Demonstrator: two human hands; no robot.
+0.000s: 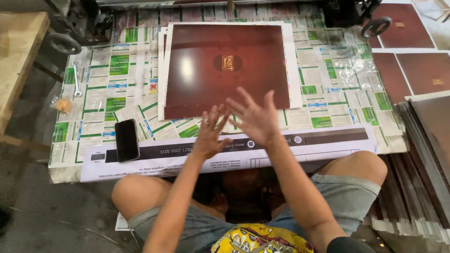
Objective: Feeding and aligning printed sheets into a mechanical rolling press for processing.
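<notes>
Brown sheet (225, 65) lies just beyond both hands' spread, seemingly empty fingers (243, 100).

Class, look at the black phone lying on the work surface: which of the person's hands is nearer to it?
The left hand is nearer. It hovers open just to the right of the black phone; the right hand is further right, over the brown sheet's lower edge.

The dark brown sheet (227, 65) at twelve o'clock is glossy card with a bright glare patch. Printed paper (117, 79) covers the counter, matt and creased. At nine o'clock, the phone (127, 139) looks smooth and shiny, the wrench (77, 80) bare metal.
</notes>
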